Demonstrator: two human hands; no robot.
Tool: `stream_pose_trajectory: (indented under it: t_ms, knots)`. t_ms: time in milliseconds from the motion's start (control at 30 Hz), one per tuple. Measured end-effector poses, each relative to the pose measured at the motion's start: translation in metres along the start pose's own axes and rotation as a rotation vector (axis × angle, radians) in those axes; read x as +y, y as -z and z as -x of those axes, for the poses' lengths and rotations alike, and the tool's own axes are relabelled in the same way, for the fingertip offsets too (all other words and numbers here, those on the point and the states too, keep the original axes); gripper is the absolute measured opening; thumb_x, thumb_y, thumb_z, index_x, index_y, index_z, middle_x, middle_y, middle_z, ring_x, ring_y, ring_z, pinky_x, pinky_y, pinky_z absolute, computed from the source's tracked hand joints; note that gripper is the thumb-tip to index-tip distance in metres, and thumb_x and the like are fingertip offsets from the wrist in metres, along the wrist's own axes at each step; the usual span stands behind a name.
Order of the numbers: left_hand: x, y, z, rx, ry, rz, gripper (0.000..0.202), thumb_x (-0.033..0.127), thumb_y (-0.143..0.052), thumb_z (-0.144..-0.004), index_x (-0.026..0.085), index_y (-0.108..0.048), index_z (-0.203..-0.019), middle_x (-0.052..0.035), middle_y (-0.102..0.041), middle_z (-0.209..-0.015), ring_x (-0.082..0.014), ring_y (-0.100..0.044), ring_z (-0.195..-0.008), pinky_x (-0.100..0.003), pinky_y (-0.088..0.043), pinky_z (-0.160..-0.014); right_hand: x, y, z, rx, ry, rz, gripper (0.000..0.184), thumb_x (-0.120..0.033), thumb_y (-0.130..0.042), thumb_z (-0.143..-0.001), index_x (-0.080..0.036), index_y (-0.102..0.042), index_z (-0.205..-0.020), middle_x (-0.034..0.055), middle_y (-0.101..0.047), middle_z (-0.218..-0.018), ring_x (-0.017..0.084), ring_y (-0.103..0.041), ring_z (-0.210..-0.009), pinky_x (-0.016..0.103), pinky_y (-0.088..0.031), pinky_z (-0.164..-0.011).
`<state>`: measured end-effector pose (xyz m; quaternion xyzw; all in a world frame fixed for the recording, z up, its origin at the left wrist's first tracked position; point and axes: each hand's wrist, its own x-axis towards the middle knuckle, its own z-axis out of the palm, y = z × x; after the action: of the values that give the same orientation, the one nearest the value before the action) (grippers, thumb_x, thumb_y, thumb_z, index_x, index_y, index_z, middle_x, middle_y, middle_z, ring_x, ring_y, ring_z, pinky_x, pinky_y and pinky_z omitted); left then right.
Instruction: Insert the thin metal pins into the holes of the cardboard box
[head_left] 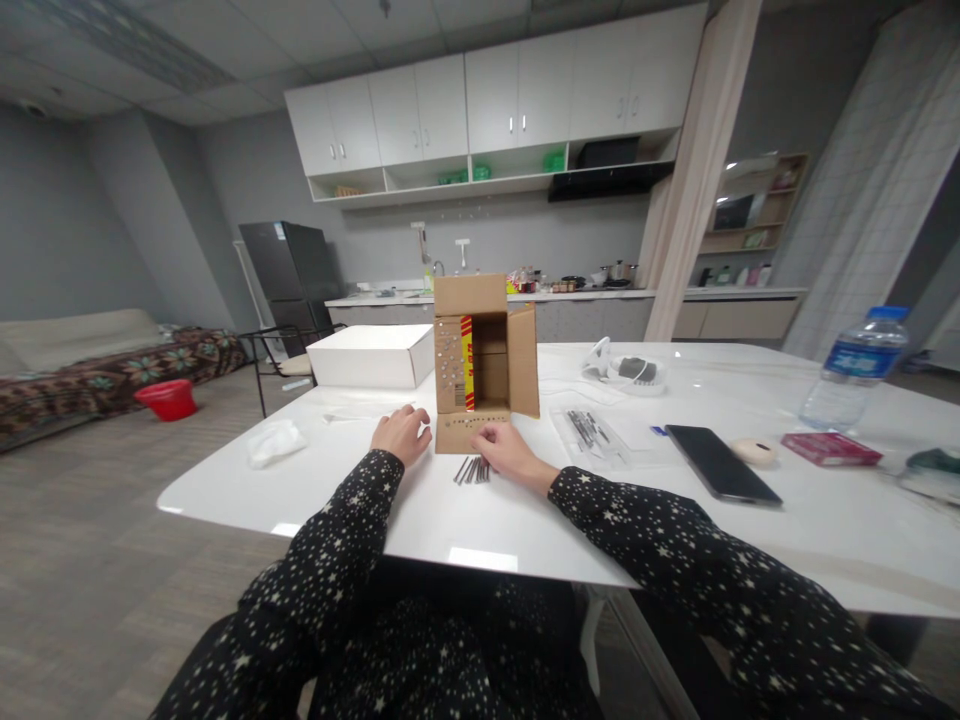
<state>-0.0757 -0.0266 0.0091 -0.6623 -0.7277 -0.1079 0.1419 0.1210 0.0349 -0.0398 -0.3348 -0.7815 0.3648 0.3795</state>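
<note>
An open cardboard box stands on its side, its opening facing me and flaps spread. Small dots or metal heads speckle its left flap, beside a red and yellow tape strip. More line the lower flap, which lies on the table. My right hand is over that flap's right edge, fingertips pinched together; what they hold, if anything, is hidden. Several dark screws or nails lie just below it. My left hand rests left of the flap, fingers loosely curved and apart, holding nothing visible.
A white box and crumpled tissue are left on the white table. To the right are a clear plastic case, a white device with a cable, a phone, a pink box and a water bottle.
</note>
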Motion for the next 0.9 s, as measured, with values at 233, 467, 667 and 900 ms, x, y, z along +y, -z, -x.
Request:
stream_pose_trajectory:
  t_ms: [233,467,667,900]
  knots:
    - [0.038,0.008,-0.004,0.028,-0.122,0.009,0.021,0.03,-0.043,-0.086,0.021,-0.058,-0.098,-0.0076,-0.061,-0.104,-0.023,-0.057,-0.1,-0.037,-0.04,-0.084,-0.004,-0.001,0.001,0.043,0.09,0.059,0.02,-0.021,-0.05,-0.079,-0.015,-0.055,-0.06,-0.0014,-0.057,-0.053,0.01,-0.05,-0.05,0.02,-0.034,-0.049]
    - [0.052,0.001,-0.012,0.014,-0.145,-0.01,0.024,0.029,-0.043,-0.087,0.022,-0.054,-0.106,-0.0083,-0.059,-0.106,-0.0242,-0.056,-0.102,-0.038,-0.039,-0.084,-0.022,0.0,0.017,-0.01,0.299,0.26,0.02,-0.024,-0.05,-0.084,-0.017,-0.057,-0.066,-0.0016,-0.057,-0.057,0.009,-0.047,-0.052,0.021,-0.029,-0.05]
    - [0.056,0.007,-0.013,-0.018,-0.146,-0.019,0.021,0.024,-0.043,-0.086,0.021,-0.054,-0.103,-0.0085,-0.06,-0.107,-0.0232,-0.056,-0.104,-0.038,-0.038,-0.084,-0.032,-0.003,0.03,-0.052,0.441,0.39,0.017,-0.025,-0.054,-0.083,-0.018,-0.059,-0.07,0.0002,-0.06,-0.058,0.01,-0.049,-0.051,0.022,-0.03,-0.053]
    - [0.059,0.009,-0.015,-0.021,-0.146,-0.016,0.019,0.024,-0.042,-0.087,0.019,-0.056,-0.099,-0.0107,-0.06,-0.106,-0.0252,-0.056,-0.104,-0.04,-0.038,-0.085,-0.03,-0.003,0.03,-0.057,0.461,0.365,0.017,-0.025,-0.055,-0.084,-0.018,-0.06,-0.069,0.0009,-0.062,-0.06,0.01,-0.051,-0.052,0.022,-0.031,-0.054]
